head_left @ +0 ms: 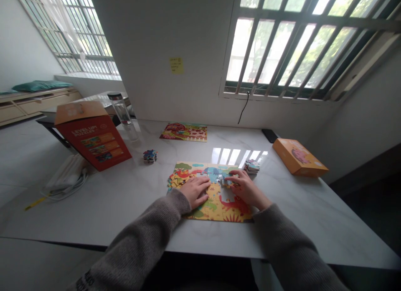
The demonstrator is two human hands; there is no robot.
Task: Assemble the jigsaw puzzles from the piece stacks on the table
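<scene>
A colourful jigsaw puzzle (216,207) lies flat on the white marble table (125,199) in front of me. My left hand (196,190) rests palm down on the puzzle's left half, fingers stretched out flat. My right hand (246,188) lies over the upper right part, its fingertips pinched on a small puzzle piece (224,181) pressed against the puzzle's surface. A stack of loose pieces (252,167) sits just beyond my right hand. Another small stack of pieces (150,156) lies further left.
A red-orange puzzle box (94,136) stands at the left with a clear water bottle (120,109) behind it. A second finished puzzle (184,132) lies near the wall. An orange flat box (299,157) and a black object (270,135) sit at the right. White cables (67,178) lie far left.
</scene>
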